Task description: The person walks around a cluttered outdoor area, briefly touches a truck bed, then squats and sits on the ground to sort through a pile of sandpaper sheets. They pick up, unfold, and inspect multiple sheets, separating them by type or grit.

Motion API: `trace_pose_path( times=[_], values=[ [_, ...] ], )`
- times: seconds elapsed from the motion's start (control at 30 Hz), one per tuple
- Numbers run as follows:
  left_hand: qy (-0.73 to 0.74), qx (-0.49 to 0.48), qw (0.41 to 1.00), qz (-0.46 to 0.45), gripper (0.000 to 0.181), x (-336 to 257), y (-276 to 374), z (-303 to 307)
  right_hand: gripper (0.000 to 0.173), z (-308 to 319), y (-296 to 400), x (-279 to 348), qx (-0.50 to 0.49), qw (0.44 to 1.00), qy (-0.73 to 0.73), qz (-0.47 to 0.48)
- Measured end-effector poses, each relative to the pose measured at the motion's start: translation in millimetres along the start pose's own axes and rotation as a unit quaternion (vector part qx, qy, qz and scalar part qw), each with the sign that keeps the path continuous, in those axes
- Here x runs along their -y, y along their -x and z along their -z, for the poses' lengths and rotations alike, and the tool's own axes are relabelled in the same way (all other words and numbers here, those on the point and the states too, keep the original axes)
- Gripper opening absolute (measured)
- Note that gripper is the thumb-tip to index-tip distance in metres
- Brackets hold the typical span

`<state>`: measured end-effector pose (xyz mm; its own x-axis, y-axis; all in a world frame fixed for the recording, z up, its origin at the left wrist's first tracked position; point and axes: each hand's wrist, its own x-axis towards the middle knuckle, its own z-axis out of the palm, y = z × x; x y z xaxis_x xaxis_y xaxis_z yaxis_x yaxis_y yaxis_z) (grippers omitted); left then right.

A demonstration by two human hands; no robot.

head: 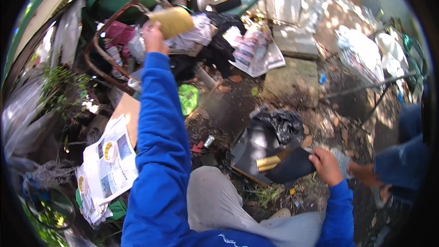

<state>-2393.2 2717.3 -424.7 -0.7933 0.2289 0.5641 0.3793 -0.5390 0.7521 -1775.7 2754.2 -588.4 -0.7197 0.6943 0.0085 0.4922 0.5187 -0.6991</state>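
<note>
My left hand [154, 36], arm stretched forward, grips a yellowish sheet [173, 21], curled over and perhaps sandpaper, above a heap of cloth [193, 32]. Low on the right, my right hand [327, 166] pinches the edge of a dark, bent sheet [291, 164]. Yellow rolled pieces [268, 163] lie beside that sheet, over a shiny black panel [255, 144]. Crumpled black plastic [286, 123] touches the panel's far side. To the left, two tape rolls [110, 151] rest on folded newspapers [115, 175].
A rusty tubular metal frame [99, 46] stands near my left hand. Stone slabs [291, 79] and spread newspaper [257, 55] lie ahead. A bright green item [188, 99] is on the soil. Another person's sandaled foot [343, 164] is close to my right hand. A thin rod [370, 85] crosses the right side.
</note>
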Motion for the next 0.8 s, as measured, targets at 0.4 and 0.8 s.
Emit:
trace_pose_path(
  times=[0.4, 0.8],
  values=[
    [-0.276, 0.364, 0.810, -0.367, 0.031, -8.1, 311.2, -75.2, 0.013, 50.0, 26.1, -22.0, -0.126, 0.988, 0.065, -0.065],
    [-0.314, 0.720, 0.619, -0.019, 0.043, -16.0, 383.9, -22.1, 0.013, 13.5, 17.3, 5.1, -0.006, 0.998, 0.070, -0.006]
  ],
)
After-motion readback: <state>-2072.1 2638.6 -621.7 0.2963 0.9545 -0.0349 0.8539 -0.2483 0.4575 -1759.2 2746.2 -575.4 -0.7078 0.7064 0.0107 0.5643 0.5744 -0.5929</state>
